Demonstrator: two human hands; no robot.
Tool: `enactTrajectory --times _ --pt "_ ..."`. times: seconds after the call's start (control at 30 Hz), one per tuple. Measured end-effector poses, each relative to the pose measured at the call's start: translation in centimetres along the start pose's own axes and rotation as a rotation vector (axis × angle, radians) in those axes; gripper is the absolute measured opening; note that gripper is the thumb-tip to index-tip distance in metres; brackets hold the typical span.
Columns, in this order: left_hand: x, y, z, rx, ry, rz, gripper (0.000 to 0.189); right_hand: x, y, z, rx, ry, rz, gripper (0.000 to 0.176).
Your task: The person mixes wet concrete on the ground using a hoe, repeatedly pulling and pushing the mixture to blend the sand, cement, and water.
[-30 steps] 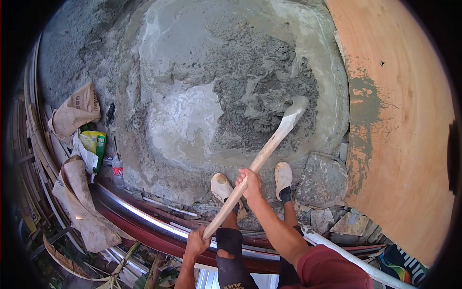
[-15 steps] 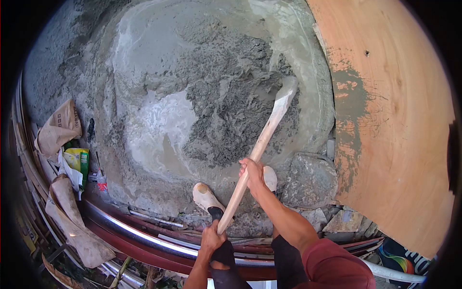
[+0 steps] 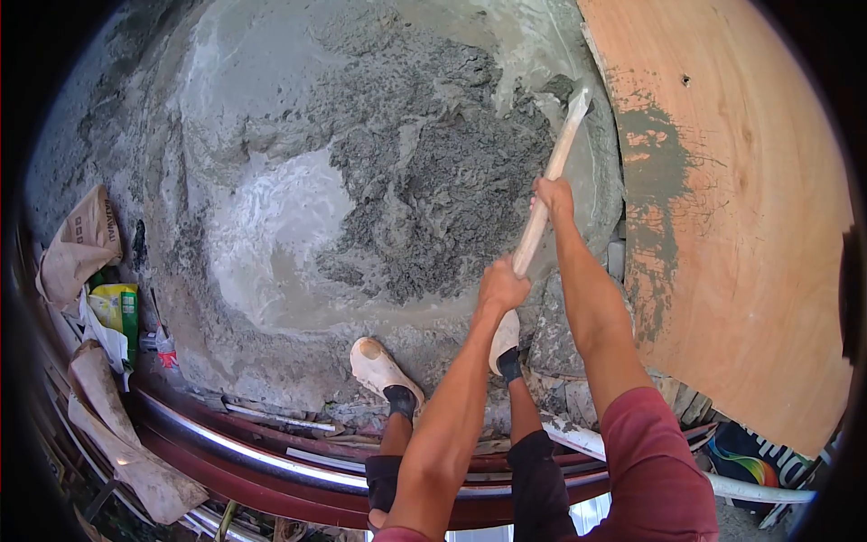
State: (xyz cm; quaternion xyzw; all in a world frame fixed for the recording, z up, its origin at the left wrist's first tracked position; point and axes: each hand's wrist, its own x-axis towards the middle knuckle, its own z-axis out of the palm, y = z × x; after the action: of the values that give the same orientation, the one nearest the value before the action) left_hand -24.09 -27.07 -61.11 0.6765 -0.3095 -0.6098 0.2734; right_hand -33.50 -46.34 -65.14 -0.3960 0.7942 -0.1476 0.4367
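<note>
My left hand [image 3: 503, 285] is wrapped round the lower end of a hoe's [image 3: 532, 237] pale wooden handle. Further up the same handle, my right hand [image 3: 553, 195] has a closed grip. The handle slants up and to the right. Its far end is smeared with cement, and the blade there is coated and hard to make out. That end sits at the right edge of a large patch of wet grey cement mix [image 3: 442, 172], which is lumpy in the middle and has a pale watery pool [image 3: 289, 217] on its left.
A cement-stained plywood sheet [image 3: 750, 181] borders the mix on the right. A flat stone [image 3: 560, 330] lies near my right shoe [image 3: 504, 343]. At left are paper sacks [image 3: 83, 239] and a plastic bottle [image 3: 166, 348]. Behind my feet runs a dark red metal beam [image 3: 271, 470].
Both hands and the hoe have swung forward and to the right. The hoe's far end has gone from the lumpy mix to the patch's right edge.
</note>
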Motion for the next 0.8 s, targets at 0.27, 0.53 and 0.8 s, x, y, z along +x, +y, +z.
enactTrajectory --times 0.27,0.53,0.8 --pt "-12.1 -4.2 -9.4 0.306 0.011 0.065 0.027 -7.1 3.4 3.7 0.24 -0.067 0.136 0.009" --pt "-25.7 -10.4 -18.1 0.322 0.063 0.039 0.027 -19.5 7.7 10.9 0.83 -0.31 0.401 0.019" --pt "-39.3 -18.4 -21.6 0.499 0.188 -0.18 0.014 -35.8 13.8 13.5 0.846 -0.479 0.804 0.017"
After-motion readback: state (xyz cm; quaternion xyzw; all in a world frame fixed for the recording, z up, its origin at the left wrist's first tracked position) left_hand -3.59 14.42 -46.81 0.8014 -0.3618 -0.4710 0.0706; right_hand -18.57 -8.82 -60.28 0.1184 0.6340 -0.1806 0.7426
